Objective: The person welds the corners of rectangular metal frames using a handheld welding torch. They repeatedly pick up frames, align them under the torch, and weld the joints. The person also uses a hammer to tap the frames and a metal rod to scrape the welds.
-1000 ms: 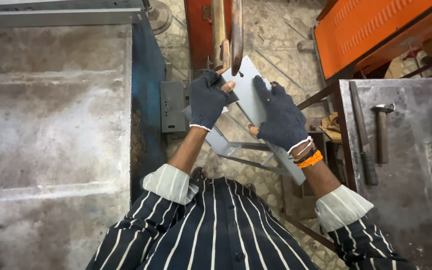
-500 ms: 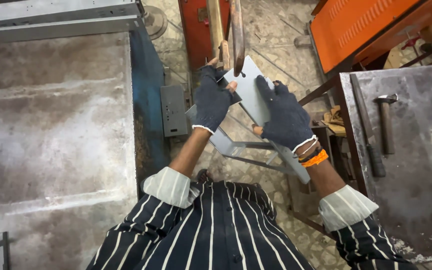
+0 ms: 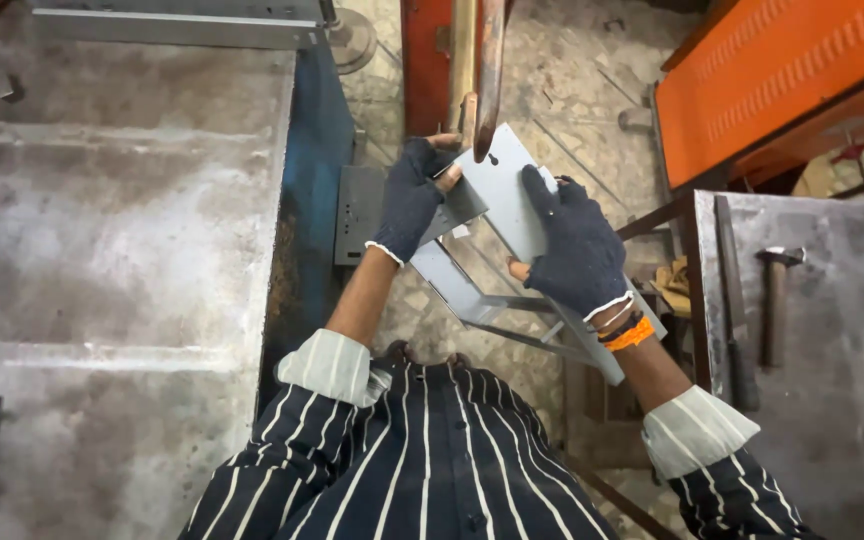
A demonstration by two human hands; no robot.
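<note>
Item: grey sheet-metal bracket (image 3: 512, 205), gripped both sides by gloved left hand (image 3: 414, 197) & right hand (image 3: 574, 250), now nudged up/fwd vs 1 s ago, top edge w/ hole under rusty press arm (image 3: 487, 75); hammer (image 3: 774, 300) idle on rt bench (image 3: 842, 400) edge.

Wore dark knitted fingerless gloves with pale cuffs on the left hand (image 3: 410, 200) and right hand (image 3: 574, 252). Had dark shirt sleeves with thin white stripes, cuffs turned back to a light lining. Carried an orange band and bangles at the right wrist.
</note>
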